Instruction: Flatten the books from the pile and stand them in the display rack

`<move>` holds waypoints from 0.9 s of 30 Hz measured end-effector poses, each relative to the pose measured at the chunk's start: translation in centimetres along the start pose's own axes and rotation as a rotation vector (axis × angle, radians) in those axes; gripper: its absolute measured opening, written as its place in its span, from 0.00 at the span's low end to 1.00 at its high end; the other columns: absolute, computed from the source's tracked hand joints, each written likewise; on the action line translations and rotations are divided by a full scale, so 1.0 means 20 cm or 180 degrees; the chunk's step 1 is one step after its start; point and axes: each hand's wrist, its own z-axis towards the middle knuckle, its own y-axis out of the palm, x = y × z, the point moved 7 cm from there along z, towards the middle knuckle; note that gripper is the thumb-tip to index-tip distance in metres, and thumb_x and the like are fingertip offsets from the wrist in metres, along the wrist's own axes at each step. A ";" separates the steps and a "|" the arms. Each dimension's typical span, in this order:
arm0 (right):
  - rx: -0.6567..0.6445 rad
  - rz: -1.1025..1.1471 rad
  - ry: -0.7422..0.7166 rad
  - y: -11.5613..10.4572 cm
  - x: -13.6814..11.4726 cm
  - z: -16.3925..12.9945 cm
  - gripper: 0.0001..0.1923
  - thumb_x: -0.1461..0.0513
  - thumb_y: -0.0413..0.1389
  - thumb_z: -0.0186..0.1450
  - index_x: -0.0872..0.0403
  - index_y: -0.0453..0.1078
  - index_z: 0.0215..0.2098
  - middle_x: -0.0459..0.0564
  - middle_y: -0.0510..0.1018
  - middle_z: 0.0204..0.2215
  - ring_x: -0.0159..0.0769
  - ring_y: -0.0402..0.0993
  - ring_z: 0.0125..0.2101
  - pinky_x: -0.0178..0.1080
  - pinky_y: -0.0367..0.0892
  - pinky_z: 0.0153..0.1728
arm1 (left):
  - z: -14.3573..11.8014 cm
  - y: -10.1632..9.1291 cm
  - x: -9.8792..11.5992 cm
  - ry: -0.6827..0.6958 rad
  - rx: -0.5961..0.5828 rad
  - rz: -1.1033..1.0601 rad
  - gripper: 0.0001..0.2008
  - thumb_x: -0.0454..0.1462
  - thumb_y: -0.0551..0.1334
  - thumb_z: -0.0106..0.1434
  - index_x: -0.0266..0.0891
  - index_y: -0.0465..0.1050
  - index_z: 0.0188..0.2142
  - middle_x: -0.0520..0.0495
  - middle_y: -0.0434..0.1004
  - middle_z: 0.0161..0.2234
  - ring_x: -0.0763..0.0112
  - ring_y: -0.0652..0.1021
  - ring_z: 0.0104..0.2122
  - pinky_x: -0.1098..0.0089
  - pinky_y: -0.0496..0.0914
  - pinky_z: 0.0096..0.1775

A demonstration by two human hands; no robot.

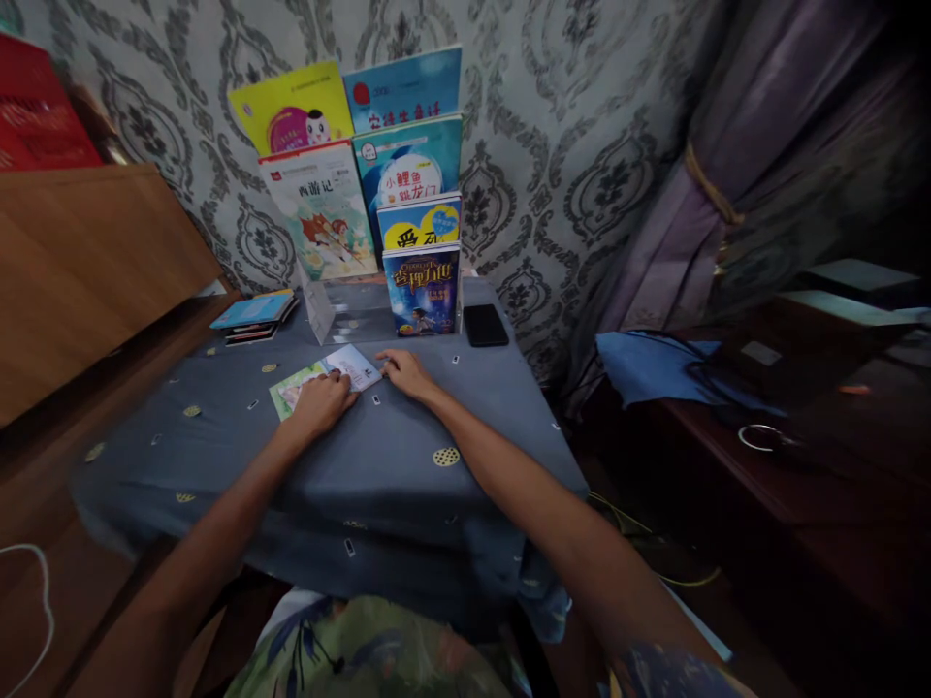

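Observation:
A thin picture book (pixel 353 366) lies at a slant on the cloth-covered table, its cover light blue on the right and green on the left. My left hand (pixel 320 399) rests flat across it, palm down, and hides its lower middle. At the book's right corner is my right hand (pixel 407 373), with thumb and forefinger bent together at the edge; how much of the corner sits between them is hard to make out. Just behind stands a clear book rack (pixel 341 325) with several upright children's books, among them a dark blue one (pixel 424 291) in front.
A black phone (pixel 486 326) lies right of the rack. Left of it is a small stack of books (pixel 254 310). A wooden panel (pixel 94 271) rises at the left. Across a gap on the right, a dark red table (pixel 727 446) holds a blue cloth (pixel 655 368) and cables.

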 end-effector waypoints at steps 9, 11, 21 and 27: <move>0.0093 0.0335 0.0004 0.00 0.05 0.02 0.22 0.72 0.49 0.64 0.56 0.75 0.52 0.49 0.86 0.34 0.36 0.81 0.37 0.39 0.73 0.44 | 0.01 0.01 0.01 0.0153 0.0014 -0.0123 0.20 0.39 0.47 0.75 0.30 0.74 0.48 0.30 0.78 0.50 0.53 0.78 0.53 0.59 0.71 0.50; 0.0142 0.0382 -0.0011 0.00 0.06 0.03 0.21 0.72 0.49 0.64 0.55 0.75 0.51 0.49 0.86 0.34 0.35 0.81 0.36 0.38 0.73 0.43 | 0.01 0.01 0.00 0.0132 0.0016 -0.0160 0.20 0.39 0.46 0.75 0.30 0.74 0.48 0.30 0.78 0.50 0.52 0.79 0.51 0.59 0.71 0.49; 0.0426 0.0531 -0.0135 -0.06 0.05 0.02 0.22 0.70 0.49 0.64 0.57 0.71 0.55 0.53 0.85 0.38 0.37 0.81 0.36 0.39 0.72 0.40 | 0.03 0.00 -0.03 0.0029 -0.0013 -0.0339 0.22 0.36 0.44 0.74 0.32 0.76 0.45 0.31 0.80 0.47 0.53 0.82 0.43 0.60 0.72 0.43; 0.0428 0.0656 -0.0504 -0.07 -0.06 -0.02 0.25 0.68 0.49 0.66 0.53 0.67 0.60 0.51 0.85 0.42 0.38 0.81 0.44 0.42 0.71 0.48 | 0.02 -0.02 -0.03 0.0079 -0.0013 -0.0361 0.20 0.35 0.45 0.73 0.32 0.76 0.44 0.32 0.80 0.45 0.55 0.82 0.43 0.62 0.71 0.43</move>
